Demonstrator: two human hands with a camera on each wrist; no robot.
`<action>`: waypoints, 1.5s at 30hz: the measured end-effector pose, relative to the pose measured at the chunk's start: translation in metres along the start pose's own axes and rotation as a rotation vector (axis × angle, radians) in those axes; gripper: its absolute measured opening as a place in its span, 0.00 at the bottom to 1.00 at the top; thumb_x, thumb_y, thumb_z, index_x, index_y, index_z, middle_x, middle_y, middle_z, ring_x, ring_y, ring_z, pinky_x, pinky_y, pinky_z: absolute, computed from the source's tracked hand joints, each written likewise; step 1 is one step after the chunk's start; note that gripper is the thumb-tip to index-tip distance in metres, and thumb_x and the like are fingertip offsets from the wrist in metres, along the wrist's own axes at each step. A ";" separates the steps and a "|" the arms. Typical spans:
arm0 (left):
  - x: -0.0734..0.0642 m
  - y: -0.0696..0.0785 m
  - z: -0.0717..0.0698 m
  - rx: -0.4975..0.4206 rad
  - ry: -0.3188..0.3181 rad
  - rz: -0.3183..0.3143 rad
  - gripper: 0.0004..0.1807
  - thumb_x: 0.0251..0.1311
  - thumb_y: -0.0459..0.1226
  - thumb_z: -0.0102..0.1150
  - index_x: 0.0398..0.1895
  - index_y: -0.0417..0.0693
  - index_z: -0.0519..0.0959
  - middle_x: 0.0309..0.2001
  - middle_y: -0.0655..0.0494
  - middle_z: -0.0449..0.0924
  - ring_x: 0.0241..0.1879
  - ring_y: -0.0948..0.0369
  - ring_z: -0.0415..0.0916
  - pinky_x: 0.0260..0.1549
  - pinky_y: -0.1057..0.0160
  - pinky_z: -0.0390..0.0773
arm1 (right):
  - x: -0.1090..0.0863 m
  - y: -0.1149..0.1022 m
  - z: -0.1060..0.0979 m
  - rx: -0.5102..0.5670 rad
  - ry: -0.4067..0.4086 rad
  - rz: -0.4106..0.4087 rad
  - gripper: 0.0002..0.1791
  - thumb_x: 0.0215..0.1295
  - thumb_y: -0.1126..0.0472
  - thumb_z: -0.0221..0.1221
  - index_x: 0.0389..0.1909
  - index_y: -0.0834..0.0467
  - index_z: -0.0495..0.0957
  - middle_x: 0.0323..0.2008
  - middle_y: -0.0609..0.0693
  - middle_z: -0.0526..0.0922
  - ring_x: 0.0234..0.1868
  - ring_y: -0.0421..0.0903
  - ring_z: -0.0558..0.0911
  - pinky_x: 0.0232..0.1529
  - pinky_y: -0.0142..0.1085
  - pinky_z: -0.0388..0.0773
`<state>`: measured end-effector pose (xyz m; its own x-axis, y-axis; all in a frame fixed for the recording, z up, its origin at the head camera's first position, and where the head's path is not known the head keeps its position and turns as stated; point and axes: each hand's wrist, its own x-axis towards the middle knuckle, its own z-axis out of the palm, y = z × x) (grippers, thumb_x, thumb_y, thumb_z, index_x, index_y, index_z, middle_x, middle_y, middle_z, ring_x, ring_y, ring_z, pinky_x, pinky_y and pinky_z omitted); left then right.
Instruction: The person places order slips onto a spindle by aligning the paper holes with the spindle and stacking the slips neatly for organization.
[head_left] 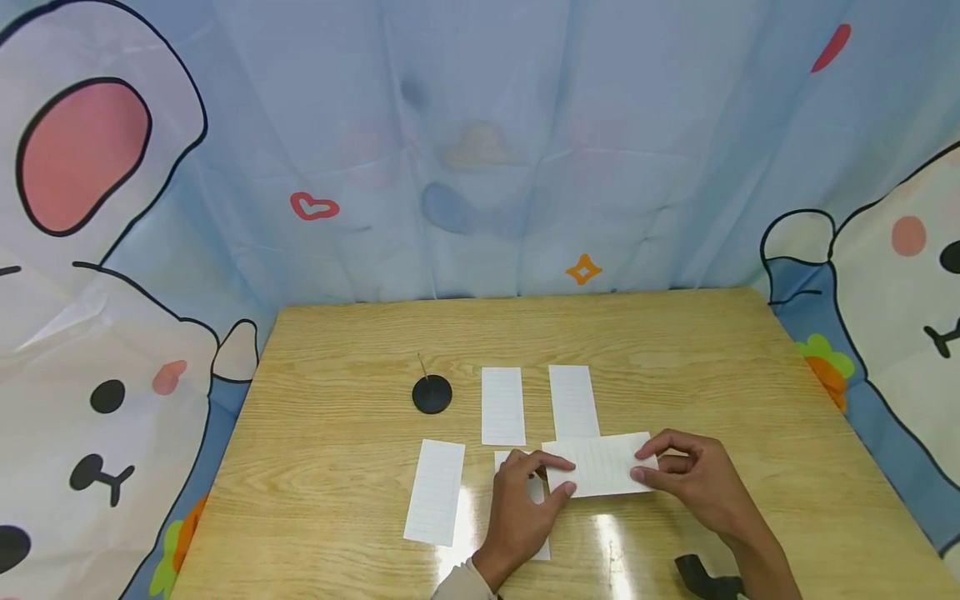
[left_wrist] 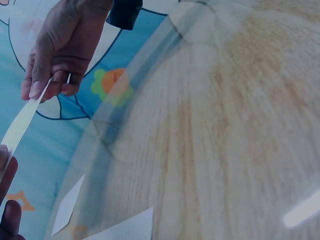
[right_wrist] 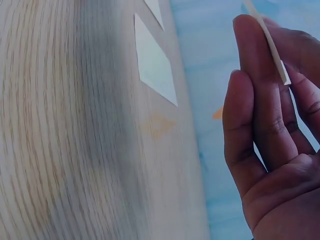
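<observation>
A lined white paper card (head_left: 603, 467) is held up lengthwise between both hands, above the table. My left hand (head_left: 521, 504) pinches its left end between thumb and fingers. At the other end, my right hand (head_left: 697, 479) pinches the card, its thumb below and fingers above. Seen edge-on in the right wrist view, the paper (right_wrist: 274, 47) passes between the fingers of the right hand (right_wrist: 275, 125); a second white edge shows beside it. Under the left hand lies another lined card (head_left: 541, 546), partly hidden.
Three more lined cards lie on the wooden table (head_left: 322, 500): one at left (head_left: 435, 492), one behind (head_left: 502, 406), and one (head_left: 574, 400) partly covered by the held card. A black disc (head_left: 432, 396) with a thin upright pin stands further back. A patterned curtain (head_left: 480, 125) hangs behind.
</observation>
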<state>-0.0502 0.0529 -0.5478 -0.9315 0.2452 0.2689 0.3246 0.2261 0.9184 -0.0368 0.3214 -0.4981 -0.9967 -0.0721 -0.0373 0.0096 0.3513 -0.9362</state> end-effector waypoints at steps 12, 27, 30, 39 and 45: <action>0.011 0.002 -0.022 -0.003 0.027 -0.030 0.08 0.68 0.40 0.70 0.48 0.62 0.89 0.40 0.61 0.84 0.40 0.67 0.74 0.49 0.53 0.77 | 0.009 -0.008 0.010 -0.040 0.000 -0.051 0.07 0.70 0.63 0.69 0.43 0.61 0.83 0.31 0.51 0.91 0.28 0.45 0.89 0.33 0.38 0.82; 0.026 0.007 -0.063 0.022 0.096 -0.025 0.09 0.68 0.37 0.71 0.47 0.61 0.90 0.37 0.63 0.83 0.39 0.65 0.75 0.50 0.52 0.77 | 0.037 -0.027 0.037 -0.023 0.013 -0.163 0.04 0.68 0.66 0.71 0.39 0.61 0.86 0.31 0.54 0.88 0.27 0.46 0.87 0.32 0.38 0.87; 0.028 0.006 -0.070 0.025 0.116 -0.023 0.10 0.68 0.36 0.70 0.47 0.62 0.90 0.37 0.63 0.83 0.39 0.66 0.75 0.50 0.51 0.78 | 0.043 -0.031 0.043 -0.017 0.011 -0.167 0.04 0.68 0.65 0.71 0.39 0.60 0.86 0.31 0.55 0.88 0.27 0.48 0.86 0.32 0.37 0.86; 0.036 0.006 -0.094 0.020 0.168 0.011 0.10 0.67 0.33 0.70 0.45 0.59 0.90 0.35 0.61 0.84 0.39 0.64 0.76 0.54 0.44 0.76 | 0.062 -0.045 0.060 0.002 0.004 -0.171 0.04 0.66 0.63 0.73 0.38 0.58 0.87 0.31 0.55 0.88 0.28 0.49 0.87 0.32 0.37 0.85; 0.041 0.007 -0.109 0.049 0.198 0.020 0.10 0.67 0.34 0.70 0.46 0.59 0.90 0.36 0.61 0.85 0.39 0.63 0.75 0.48 0.54 0.75 | 0.073 -0.056 0.071 0.000 0.018 -0.173 0.05 0.65 0.61 0.74 0.38 0.55 0.88 0.34 0.53 0.88 0.29 0.48 0.86 0.31 0.37 0.85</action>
<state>-0.1043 -0.0385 -0.4984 -0.9372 0.0611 0.3433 0.3466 0.2701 0.8983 -0.1042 0.2300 -0.4730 -0.9847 -0.1146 0.1310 -0.1625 0.3351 -0.9281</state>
